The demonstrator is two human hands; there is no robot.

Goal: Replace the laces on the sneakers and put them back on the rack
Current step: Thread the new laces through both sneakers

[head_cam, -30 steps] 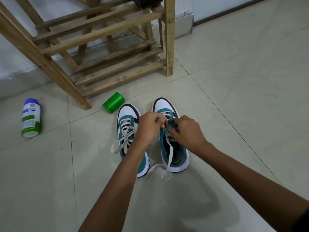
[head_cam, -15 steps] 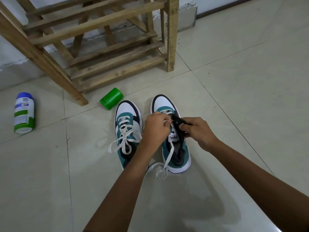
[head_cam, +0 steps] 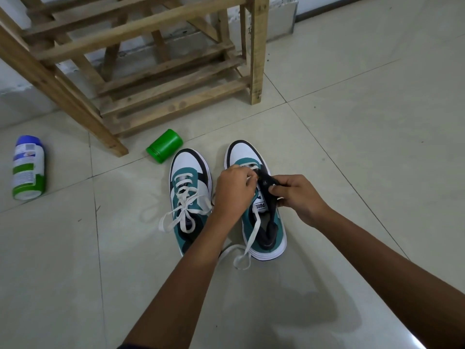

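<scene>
The left hand (head_cam: 234, 187) pinches the white lace (head_cam: 252, 233). Just beside it, the right hand (head_cam: 299, 197) pinches the right sneaker's (head_cam: 254, 217) black edge.

You're in a home, likely an entryway corner, pale glossy floor tiles (head_cam: 352, 147), slatted raw-wood shoe rack (head_cam: 161, 79) against a scuffed white wall (head_cam: 15, 71), teal-and-white sneakers (head_cam: 188, 172) on the floor, green plastic jar (head_cam: 164, 146) lying nearby
</scene>
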